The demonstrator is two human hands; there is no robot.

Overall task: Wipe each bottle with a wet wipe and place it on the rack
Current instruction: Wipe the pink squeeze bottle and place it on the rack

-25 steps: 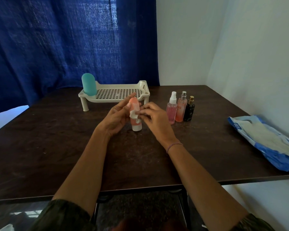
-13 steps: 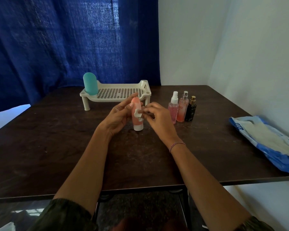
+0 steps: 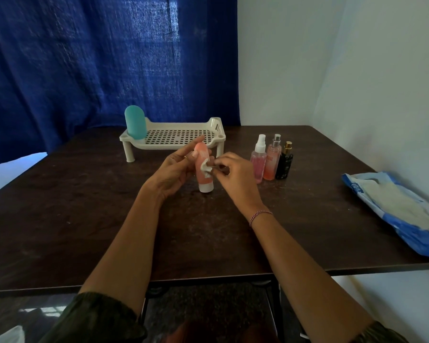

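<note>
Wiping the coral plastic tube at the middle of the dark tabletop.
The tube stands on its white cap. The left hand props it from 9 o'clock with nearly straight fingers, while the right hand pinches a crumpled white wet wipe against its front from 3 o'clock. To do this well, I judge, brace the tube so it cannot tip, turn it bit by bit, and run the wipe from rounded top to cap — back side too. The cream perforated plastic rack waits at 12 o'clock, a teal rounded bottle on its left end. Three small spray bottles stand at 3 o'clock. White lettering on the tube, the middle spray bottle's label and the print on the blue wipe packet at 4 o'clock are all too blurred to read.
</note>
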